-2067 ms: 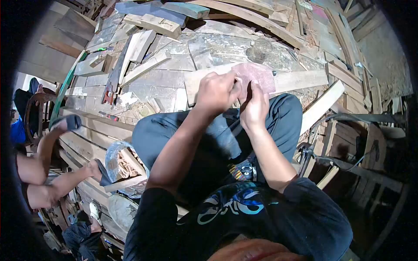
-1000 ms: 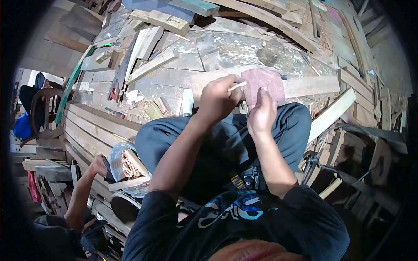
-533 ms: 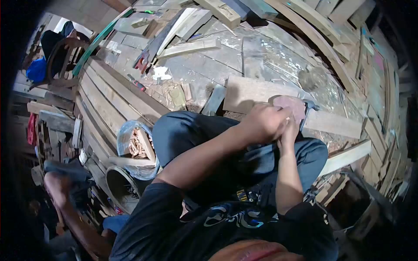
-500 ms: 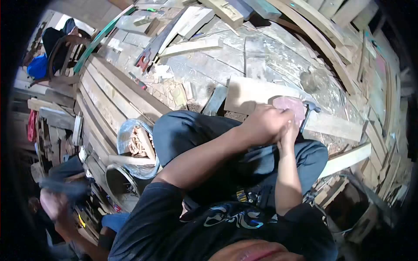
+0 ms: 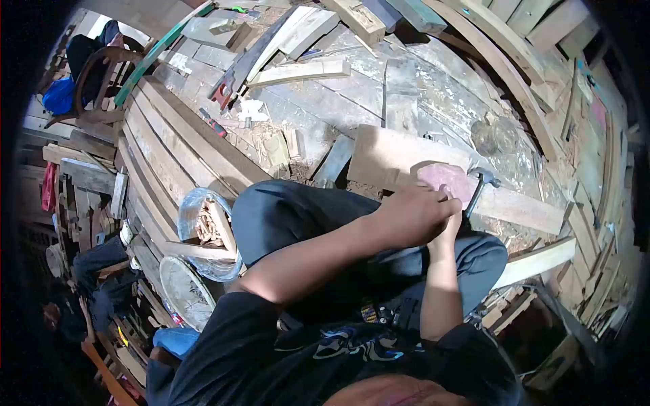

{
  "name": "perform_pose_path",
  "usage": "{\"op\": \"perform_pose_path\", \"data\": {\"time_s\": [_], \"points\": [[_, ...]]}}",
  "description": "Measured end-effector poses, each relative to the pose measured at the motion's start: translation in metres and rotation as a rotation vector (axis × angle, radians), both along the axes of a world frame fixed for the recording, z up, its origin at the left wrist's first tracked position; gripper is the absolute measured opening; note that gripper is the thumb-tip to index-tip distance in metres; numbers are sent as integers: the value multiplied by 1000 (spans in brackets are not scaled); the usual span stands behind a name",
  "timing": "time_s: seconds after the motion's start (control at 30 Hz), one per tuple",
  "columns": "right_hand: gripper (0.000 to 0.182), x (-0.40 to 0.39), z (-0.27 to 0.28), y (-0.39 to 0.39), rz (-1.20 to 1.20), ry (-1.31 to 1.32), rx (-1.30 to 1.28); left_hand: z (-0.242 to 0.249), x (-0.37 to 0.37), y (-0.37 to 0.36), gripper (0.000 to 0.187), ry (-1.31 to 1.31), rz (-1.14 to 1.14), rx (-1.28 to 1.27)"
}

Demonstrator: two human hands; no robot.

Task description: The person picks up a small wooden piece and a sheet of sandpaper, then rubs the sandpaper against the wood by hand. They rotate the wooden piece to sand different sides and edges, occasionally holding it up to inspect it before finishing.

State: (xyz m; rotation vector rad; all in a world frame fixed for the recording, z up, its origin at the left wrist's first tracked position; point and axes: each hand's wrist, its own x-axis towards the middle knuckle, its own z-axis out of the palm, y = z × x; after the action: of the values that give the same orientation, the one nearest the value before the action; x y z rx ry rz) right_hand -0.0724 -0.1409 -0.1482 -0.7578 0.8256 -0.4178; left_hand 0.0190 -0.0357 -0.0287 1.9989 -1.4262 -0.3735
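Note:
My left hand (image 5: 421, 215) is closed, its fingers curled in front of my lap. Against it, partly covered by it, is my right hand (image 5: 445, 237), also closed, with the fingers bunched together. I cannot tell what is pinched between them. Just beyond the fingertips a flat pink piece (image 5: 441, 177) lies on a pale wooden board (image 5: 379, 154). A hammer (image 5: 481, 186) with a dark head rests right beside my right hand, its head over the board. Both forearms reach over my crossed legs.
A clear bucket (image 5: 196, 203) of wood offcuts and another bucket (image 5: 186, 287) stand at my left. A handsaw (image 5: 223, 95) and a red-handled tool (image 5: 213, 124) lie farther forward. Planks (image 5: 528, 88) surround the floor. Another person (image 5: 101, 291) sits at lower left.
My joined hands have come slightly down toward my lap, and my left hand has turned more over the right. At lower left, the other person's raised hand and blurred dark object have moved away.

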Motion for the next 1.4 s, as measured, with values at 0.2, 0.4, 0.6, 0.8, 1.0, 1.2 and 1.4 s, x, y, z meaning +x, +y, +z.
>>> {"op": "perform_pose_path", "data": {"time_s": [0.2, 0.4, 0.6, 0.8, 1.0, 1.2, 1.4], "points": [[32, 11, 13, -1, -18, 8, 76, -5, 1, -2, 39, 36, -83, 112], [23, 7, 1, -4, -94, 67, 39, -4, 9, -1, 30, 62, 61, -67], [19, 12, 25, -12, -45, -243, 275, 3, 14, -5, 22, 116, 233, -276], [34, 7, 41, -10, -111, -364, 195, 12, 14, -4, 18, 401, 411, -320], [33, -4, 29, -13, -48, -304, 161, 9, 4, -2, 24, 233, 219, -308], [43, -6, 50, 2, -6, -309, 38, 4, 4, 4, 23, 247, 194, -338], [44, -3, 84, 16, 30, -332, -105, 6, -5, 13, 16, 10, 283, -305]]}}
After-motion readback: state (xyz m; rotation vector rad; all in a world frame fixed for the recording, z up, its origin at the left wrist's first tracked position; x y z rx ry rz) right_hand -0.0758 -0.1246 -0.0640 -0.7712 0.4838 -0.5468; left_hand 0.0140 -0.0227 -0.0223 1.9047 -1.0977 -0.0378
